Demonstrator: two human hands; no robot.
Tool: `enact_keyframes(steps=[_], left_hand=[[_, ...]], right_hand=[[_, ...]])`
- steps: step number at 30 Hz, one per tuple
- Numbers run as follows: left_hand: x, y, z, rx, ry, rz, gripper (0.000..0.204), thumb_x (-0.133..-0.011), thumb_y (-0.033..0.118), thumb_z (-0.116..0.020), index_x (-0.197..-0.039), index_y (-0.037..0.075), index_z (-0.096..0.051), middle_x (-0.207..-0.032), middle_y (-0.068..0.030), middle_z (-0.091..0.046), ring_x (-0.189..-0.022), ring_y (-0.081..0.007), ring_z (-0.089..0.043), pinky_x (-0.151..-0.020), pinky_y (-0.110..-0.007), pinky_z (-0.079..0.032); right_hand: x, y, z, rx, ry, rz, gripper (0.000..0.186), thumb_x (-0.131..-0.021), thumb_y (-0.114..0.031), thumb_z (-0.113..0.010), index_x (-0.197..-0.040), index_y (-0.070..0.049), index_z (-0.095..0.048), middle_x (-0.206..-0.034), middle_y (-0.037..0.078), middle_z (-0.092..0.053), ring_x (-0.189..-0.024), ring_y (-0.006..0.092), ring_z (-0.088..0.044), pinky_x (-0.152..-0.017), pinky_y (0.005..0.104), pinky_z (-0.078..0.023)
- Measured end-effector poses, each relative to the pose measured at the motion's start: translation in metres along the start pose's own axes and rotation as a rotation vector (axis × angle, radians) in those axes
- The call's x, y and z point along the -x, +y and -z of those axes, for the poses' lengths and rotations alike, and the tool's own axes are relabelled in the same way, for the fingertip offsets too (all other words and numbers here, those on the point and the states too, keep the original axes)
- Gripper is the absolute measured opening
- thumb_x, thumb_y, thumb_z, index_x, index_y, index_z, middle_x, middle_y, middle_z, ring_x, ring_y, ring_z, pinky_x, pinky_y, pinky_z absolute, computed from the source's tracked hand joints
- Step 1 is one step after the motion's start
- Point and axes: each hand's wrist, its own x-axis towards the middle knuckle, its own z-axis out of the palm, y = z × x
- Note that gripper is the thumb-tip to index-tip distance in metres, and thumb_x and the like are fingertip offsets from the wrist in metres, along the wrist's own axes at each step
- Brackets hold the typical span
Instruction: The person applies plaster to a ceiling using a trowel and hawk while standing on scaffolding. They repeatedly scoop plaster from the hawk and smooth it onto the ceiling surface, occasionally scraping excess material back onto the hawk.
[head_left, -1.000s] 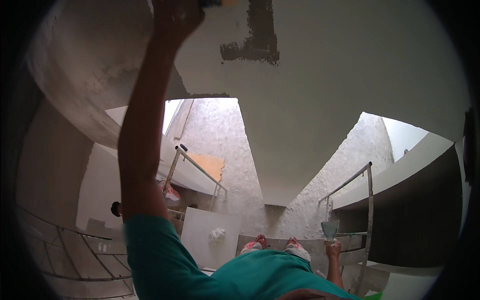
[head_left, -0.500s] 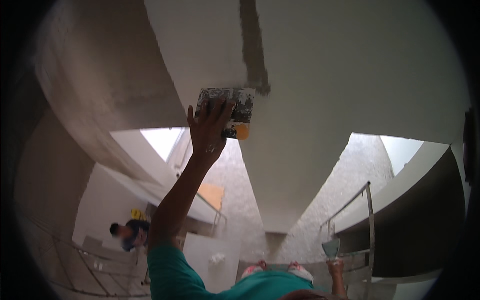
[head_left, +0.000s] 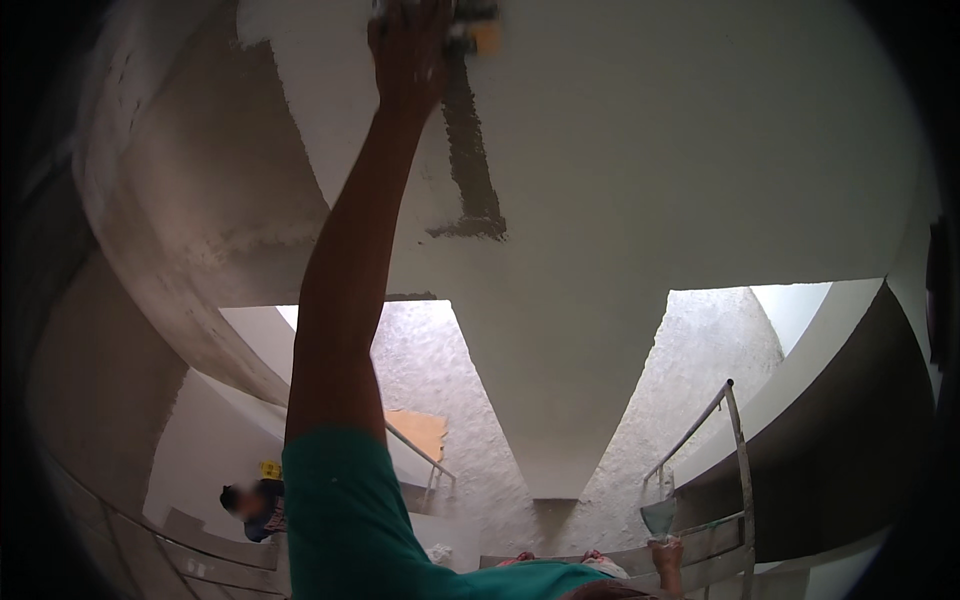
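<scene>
One big pale plastered ceiling slab (head_left: 640,170) fills most of the view, w/ a darker wet grey stripe of fresh plaster (head_left: 470,150) running down it and ending in a small L-shaped smear. Curved grey wall (head_left: 190,220) wraps round on your left, rough textured walls show thru the two bright openings below the slab. Metal handrail (head_left: 715,425) sits lower right beside the stairwell, steps near it. Your left arm in a teal sleeve (head_left: 335,510) goes straight up from the bottom edge, and your left hand (head_left: 408,50) is right at the top of frame, fingers (head_left: 395,25) wrapped round a plastering float (head_left: 478,28) w/ an orange-ish block, pressed flat to the ceiling at the top end of that stripe. Closed grip, though the frame edge cuts part of it off. Your right hand (head_left: 665,553) is way down low by the rail, closed round a small pale trowel-shaped tool (head_left: 658,518), blade up; tiny in the pic so can't say much more. Another person (head_left: 252,505) is on the stairs lower left, well apart from you.
</scene>
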Motion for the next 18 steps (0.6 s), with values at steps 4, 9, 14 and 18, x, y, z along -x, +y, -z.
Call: enact_keyframes(steps=[4, 9, 14, 18], left_hand=[[0.063, 0.025, 0.044, -0.069, -0.242, 0.032, 0.07, -0.077, 0.001, -0.059, -0.139, 0.03, -0.044, -0.142, 0.002, -0.046, -0.129, -0.031, -0.044, -0.106, -0.058, -0.025], [-0.027, -0.068, 0.034, -0.08, -0.113, -0.014, 0.073, -0.076, 0.004, -0.061, -0.14, 0.033, -0.042, -0.142, 0.0057, -0.046, -0.127, -0.0257, -0.047, -0.099, -0.061, -0.034], [-0.116, -0.062, 0.04, -0.046, -0.283, 0.08, 0.058, -0.08, 0.002, -0.049, -0.135, 0.02, -0.049, -0.14, -0.0045, -0.049, -0.128, -0.0275, -0.045, -0.104, -0.064, -0.029], [-0.11, -0.052, 0.044, 0.007, -0.403, 0.058, 0.056, -0.079, 0.002, -0.047, -0.133, 0.018, -0.052, -0.135, -0.0074, -0.053, -0.124, -0.0289, -0.049, -0.101, -0.051, -0.038]], right_hand=[[-0.014, 0.022, 0.006, 0.074, 0.057, -0.022, 0.033, -0.063, -0.026, -0.077, -0.082, 0.0, -0.07, -0.079, 0.019, -0.068, -0.077, 0.0337, -0.067, -0.071, 0.0415, -0.05], [-0.019, -0.007, 0.012, 0.046, -0.054, -0.032, 0.032, -0.065, -0.024, -0.077, -0.083, 0.002, -0.068, -0.079, 0.017, -0.069, -0.073, 0.0292, -0.066, -0.069, 0.04, -0.05], [-0.04, 0.019, -0.009, -0.071, -0.026, 0.035, 0.03, -0.067, -0.021, -0.076, -0.085, 0.002, -0.068, -0.079, 0.015, -0.069, -0.072, 0.025, -0.065, -0.069, 0.0379, -0.049], [-0.03, 0.023, -0.006, -0.025, -0.031, -0.04, 0.026, -0.069, -0.017, -0.075, -0.085, 0.002, -0.068, -0.079, 0.015, -0.069, -0.072, 0.0241, -0.064, -0.068, 0.0373, -0.049]])
